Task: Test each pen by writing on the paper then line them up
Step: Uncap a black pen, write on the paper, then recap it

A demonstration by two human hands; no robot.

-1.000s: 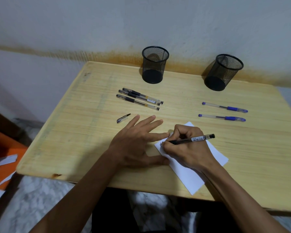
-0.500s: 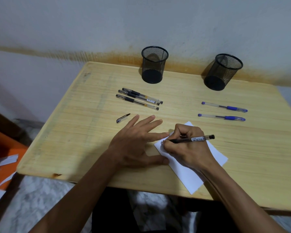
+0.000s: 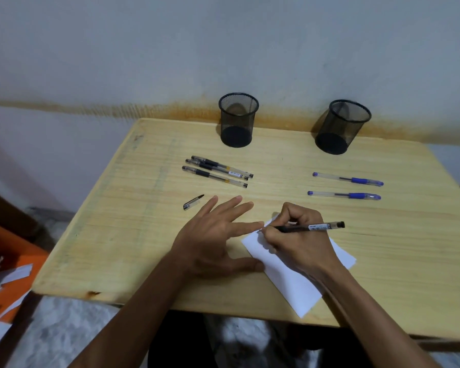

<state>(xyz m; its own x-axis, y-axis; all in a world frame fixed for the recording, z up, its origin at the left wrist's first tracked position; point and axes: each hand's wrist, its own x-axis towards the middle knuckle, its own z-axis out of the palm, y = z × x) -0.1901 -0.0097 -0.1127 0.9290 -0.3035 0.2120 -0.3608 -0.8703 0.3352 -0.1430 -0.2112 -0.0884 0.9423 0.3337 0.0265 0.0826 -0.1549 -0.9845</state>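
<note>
My right hand [image 3: 299, 241] grips a black pen [image 3: 314, 227] with its tip down on the left corner of a white paper [image 3: 295, 285]. My left hand [image 3: 213, 240] lies flat with fingers spread, index finger and thumb pressing the paper's left edge. The pen's loose cap [image 3: 193, 202] lies just left of my left hand. Three black pens [image 3: 218, 171] lie side by side in the middle of the table. Two blue pens [image 3: 347, 185] lie parallel on the right.
Two black mesh pen cups [image 3: 238, 120] [image 3: 341, 127] stand at the back of the wooden table [image 3: 117, 235], near the wall. An orange surface with white paper scraps [image 3: 8, 277] sits lower left, off the table.
The right hand and pen shifted very slightly on the paper's corner. The left hand stays in place; the view has tilted a little.
</note>
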